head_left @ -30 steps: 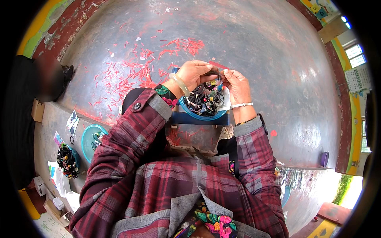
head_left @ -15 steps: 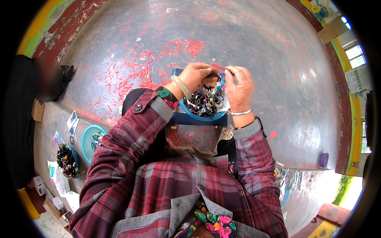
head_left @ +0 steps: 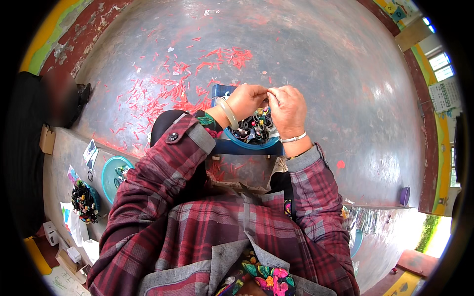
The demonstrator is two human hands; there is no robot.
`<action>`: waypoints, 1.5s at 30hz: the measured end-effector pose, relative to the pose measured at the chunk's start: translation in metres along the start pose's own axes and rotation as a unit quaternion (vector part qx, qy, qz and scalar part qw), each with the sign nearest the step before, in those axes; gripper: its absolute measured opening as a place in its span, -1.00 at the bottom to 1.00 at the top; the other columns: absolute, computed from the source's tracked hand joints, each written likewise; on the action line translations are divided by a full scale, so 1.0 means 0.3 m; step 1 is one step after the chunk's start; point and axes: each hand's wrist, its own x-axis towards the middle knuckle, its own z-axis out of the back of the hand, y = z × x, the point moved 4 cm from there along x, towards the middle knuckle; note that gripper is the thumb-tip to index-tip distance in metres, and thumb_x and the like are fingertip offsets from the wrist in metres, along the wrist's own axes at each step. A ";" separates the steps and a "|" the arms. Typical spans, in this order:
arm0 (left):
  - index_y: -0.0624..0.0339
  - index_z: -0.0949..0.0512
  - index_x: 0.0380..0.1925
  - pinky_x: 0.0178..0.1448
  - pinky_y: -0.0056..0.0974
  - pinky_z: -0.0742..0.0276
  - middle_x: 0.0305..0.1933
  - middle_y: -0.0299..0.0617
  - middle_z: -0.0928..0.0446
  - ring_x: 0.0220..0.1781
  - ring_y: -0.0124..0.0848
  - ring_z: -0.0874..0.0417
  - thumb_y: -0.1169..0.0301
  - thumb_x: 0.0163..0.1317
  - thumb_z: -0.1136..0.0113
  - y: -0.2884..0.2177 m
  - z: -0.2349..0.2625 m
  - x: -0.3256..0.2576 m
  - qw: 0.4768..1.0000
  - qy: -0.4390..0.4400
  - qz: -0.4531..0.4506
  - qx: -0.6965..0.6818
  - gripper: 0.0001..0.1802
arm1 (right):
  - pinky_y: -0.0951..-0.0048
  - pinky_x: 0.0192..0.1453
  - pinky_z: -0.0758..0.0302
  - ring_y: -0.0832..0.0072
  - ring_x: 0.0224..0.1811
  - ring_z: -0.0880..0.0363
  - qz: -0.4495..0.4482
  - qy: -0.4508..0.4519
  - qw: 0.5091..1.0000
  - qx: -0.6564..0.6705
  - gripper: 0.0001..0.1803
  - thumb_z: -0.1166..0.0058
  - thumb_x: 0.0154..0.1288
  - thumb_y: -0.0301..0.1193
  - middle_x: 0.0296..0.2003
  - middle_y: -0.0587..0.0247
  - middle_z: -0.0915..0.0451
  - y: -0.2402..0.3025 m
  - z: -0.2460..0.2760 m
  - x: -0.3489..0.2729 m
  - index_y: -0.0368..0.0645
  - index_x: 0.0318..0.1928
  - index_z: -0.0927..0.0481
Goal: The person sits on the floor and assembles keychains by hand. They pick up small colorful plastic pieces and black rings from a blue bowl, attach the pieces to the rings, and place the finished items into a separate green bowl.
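My left hand, a pale bangle on its wrist, pinches its thumb and fingers together above a blue bowl. Its fingers close on a dark band that looks like a black hair tie, mostly hidden. Touching those fingertips, my right hand is closed too, with a silver bangle behind it. Whatever lies in its pinch is covered by the fingers. Under both hands, the bowl holds a heap of black hair ties with small coloured ornaments. It rests on a blue stand in front of me.
Red strips litter the grey floor, thickest ahead and to the left. At my left are a turquoise basin and another pile of hair ties. A person in dark clothes is at the far left. A purple pot stands right.
My hands have come together at the fingertips, the right one moving left and slightly down. The red strip seen between them is now out of sight, and the black hair tie is more covered.
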 end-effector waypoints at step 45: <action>0.34 -0.44 -0.53 -0.34 -0.09 -0.37 -0.52 0.13 -0.45 -0.40 0.05 -0.48 0.55 0.05 0.02 -0.013 -0.012 -0.021 0.940 -0.038 -0.216 0.261 -0.93 | 0.27 -0.32 -0.33 0.30 -0.39 -0.46 0.006 0.049 0.998 -0.030 -0.94 -0.08 -0.04 -0.41 -0.52 0.31 -0.46 0.009 -0.011 -0.010 -0.07 -0.53 -0.50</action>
